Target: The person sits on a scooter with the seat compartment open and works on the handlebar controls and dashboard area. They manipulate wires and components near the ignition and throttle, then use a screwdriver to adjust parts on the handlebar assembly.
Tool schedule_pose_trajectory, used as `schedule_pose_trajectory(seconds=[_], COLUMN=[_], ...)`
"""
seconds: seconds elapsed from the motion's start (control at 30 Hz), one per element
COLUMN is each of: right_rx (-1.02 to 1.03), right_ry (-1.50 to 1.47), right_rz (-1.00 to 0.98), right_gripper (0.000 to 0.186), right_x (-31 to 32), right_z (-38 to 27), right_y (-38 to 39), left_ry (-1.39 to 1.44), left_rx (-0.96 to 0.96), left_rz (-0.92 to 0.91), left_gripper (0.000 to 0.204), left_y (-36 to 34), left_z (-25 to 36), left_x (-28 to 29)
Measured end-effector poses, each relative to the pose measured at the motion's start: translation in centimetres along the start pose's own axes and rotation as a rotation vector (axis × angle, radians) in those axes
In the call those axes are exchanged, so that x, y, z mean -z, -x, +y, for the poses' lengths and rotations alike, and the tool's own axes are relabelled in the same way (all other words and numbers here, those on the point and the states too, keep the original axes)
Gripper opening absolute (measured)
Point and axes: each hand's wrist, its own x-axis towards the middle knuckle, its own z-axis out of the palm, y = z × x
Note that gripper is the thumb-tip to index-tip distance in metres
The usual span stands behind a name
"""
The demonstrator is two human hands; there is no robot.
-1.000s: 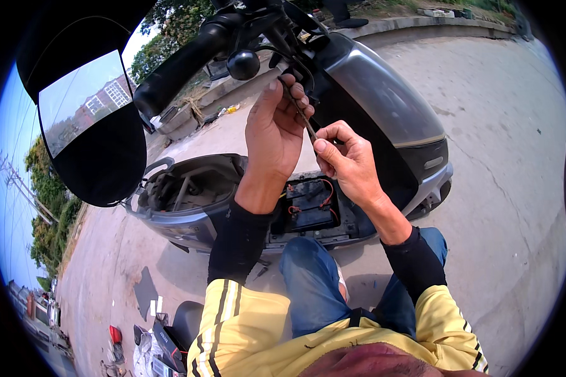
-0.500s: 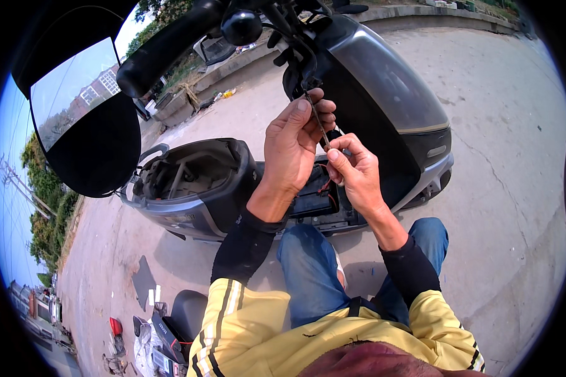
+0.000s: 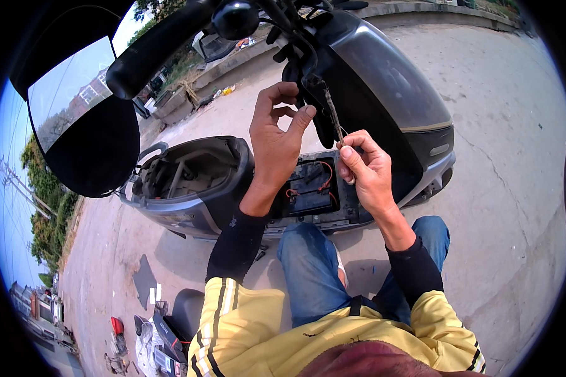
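My right hand (image 3: 368,169) pinches the lower end of a thin, grimy rod-like piece (image 3: 334,114) between thumb and fingers. The piece rises to the dark parts under the scooter's handlebar; whether it is a rod or a cable I cannot tell. To its left, my left hand (image 3: 275,138) is raised with curled fingers, thumb apart from them, and nothing in it. Beside both hands stands the black inner side of the scooter's grey front panel (image 3: 390,69). Below them, black battery blocks (image 3: 309,196) with orange wires sit in the scooter's floor opening.
A black handlebar grip (image 3: 148,60) and a mirror (image 3: 88,144) jut in at upper left. Left of my legs lies the scooter's uncovered seat compartment (image 3: 195,166). A dark seat (image 3: 188,314), a red piece (image 3: 117,325) and a flat grey panel (image 3: 143,279) lie on the ground.
My left hand has let go of the rod-like piece and drawn back to the left. My right hand, still gripping it, has shifted slightly right, exposing more of the batteries.
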Motion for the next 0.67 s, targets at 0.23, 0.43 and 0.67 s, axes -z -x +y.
schedule_pose_trajectory(seconds=[0.23, 0.43, 0.67], right_rx=[0.016, 0.019, 0.084], right_ry=[0.001, -0.021, -0.046], right_rz=[0.005, 0.008, -0.020], right_gripper=[0.014, 0.014, 0.012], right_x=[0.4, 0.4, 0.5], right_z=[-0.5, -1.3, -2.2], right_y=[0.3, 0.6, 0.5], left_ry=[-0.380, -0.455, -0.450], left_rx=[-0.277, -0.467, -0.575], left_rz=[-0.155, -0.108, 0.016], left_gripper=[0.050, 0.041, 0.038], left_y=[-2.9, -4.2, -6.1], left_z=[-0.7, 0.3, 1.9], left_x=[-0.1, -0.7, -0.2])
